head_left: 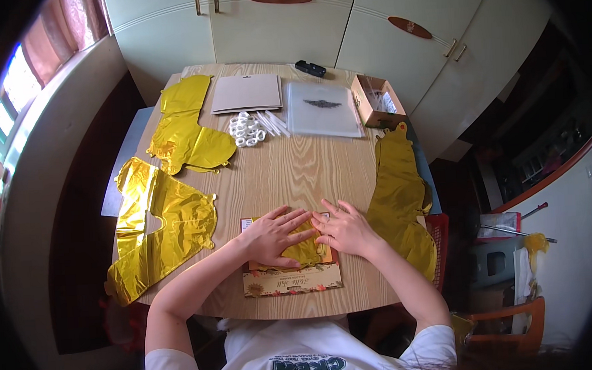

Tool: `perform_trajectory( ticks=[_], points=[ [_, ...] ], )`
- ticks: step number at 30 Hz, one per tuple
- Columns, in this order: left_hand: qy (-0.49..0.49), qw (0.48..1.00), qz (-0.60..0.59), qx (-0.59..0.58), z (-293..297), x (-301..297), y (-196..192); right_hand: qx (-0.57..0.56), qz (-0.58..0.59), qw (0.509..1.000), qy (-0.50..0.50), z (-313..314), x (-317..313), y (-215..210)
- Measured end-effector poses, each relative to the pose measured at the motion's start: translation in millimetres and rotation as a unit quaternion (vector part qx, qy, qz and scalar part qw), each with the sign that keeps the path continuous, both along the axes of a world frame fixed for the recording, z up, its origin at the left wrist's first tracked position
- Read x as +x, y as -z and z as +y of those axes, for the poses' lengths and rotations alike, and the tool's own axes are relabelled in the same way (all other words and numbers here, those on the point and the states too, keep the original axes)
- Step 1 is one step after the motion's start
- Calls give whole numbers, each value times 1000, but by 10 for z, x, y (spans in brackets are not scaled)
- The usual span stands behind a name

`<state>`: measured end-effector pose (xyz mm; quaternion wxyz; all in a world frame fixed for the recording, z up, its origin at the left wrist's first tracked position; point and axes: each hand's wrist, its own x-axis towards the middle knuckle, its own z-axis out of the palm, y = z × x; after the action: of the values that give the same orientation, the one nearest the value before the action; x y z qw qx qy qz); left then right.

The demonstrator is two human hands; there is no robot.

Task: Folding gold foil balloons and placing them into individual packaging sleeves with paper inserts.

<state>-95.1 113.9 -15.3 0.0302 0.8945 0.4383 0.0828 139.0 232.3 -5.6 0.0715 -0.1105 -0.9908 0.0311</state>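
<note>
Both palms press down on a folded gold foil balloon (306, 253) near the table's front edge. It lies on a printed cardboard card (293, 280) with a leaf pattern, partly covered by my hands. My left hand (277, 236) is flat with its fingers stretched toward the right. Beside it, my right hand (344, 229) rests on the card's upper right part, fingers spread and nearly meeting the left ones. Flat gold foil balloons lie around: one at the left (167, 222), another at the far left (189, 127), a third at the right (402, 199).
Along the back are a stack of grey-beige cards (246, 94), white ribbon rolls (246, 129), white sticks (274, 123), clear plastic bags (323, 110), an open cardboard box (377, 100) and a black object (310, 68). Cabinets (274, 25) stand behind the wooden table (296, 178).
</note>
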Motion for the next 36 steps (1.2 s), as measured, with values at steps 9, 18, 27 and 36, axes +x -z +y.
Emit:
perform_trajectory(
  ticks=[9, 18, 27, 36],
  points=[
    [5, 1000, -22, -10, -10, 11, -60, 41, 2, 998, -53, -14, 140, -64],
    [18, 1000, -23, 0, -7, -5, -44, 7, -37, 994, -102, 26, 185, -225],
    [19, 1000, -9, 14, 4, 0, -57, -42, 145, 986, 76, -173, -198, 273],
    [-10, 999, -34, 36, -104, 9, 10, 25, 134, 988, 78, -233, -134, 337]
  ],
)
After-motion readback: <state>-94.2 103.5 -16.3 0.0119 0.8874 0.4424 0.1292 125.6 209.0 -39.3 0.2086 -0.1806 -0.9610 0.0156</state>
